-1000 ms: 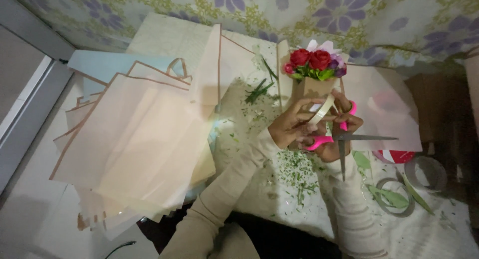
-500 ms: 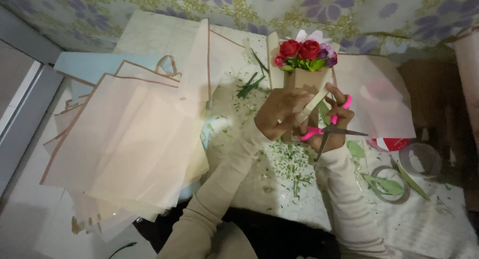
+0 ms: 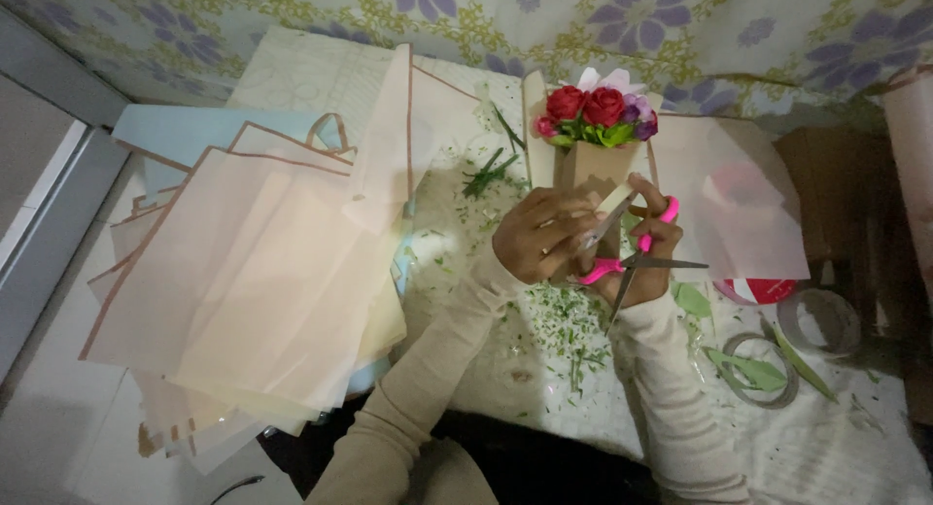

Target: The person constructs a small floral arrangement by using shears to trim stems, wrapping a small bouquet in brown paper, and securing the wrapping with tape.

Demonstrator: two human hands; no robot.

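Since the earlier frames the bouquet (image 3: 595,140) and both hands sit a little higher and further left in the head view; the grip looks unchanged. The bouquet, red and purple flowers wrapped in tan paper, stands upright above the hands at the far middle of the desk (image 3: 505,369), its lower wrap pinched at the bottom. Left hand (image 3: 536,235): fingers curled around the base of the wrap, holding it. Right hand (image 3: 643,257): fingers through the handles of pink-handled scissors (image 3: 622,262), closed on them; blades parted, one pointing right, the other pointing down, with a pale strip of paper (image 3: 607,211) lying across the hands just above. Both sleeves are cream. Green stem clippings (image 3: 564,325) are scattered on the desk below and between the wrists; a few longer cut stems (image 3: 486,170) lie left of the bouquet. A fanned stack of pale peach wrapping sheets (image 3: 253,281) with brown edges covers the left half of the desk. A translucent pink sheet (image 3: 739,213) lies right of the bouquet. Two tape rolls (image 3: 758,369) sit near the right forearm, with green leaves on and beside them. Floral-patterned cloth (image 3: 486,19) runs along the far edge.
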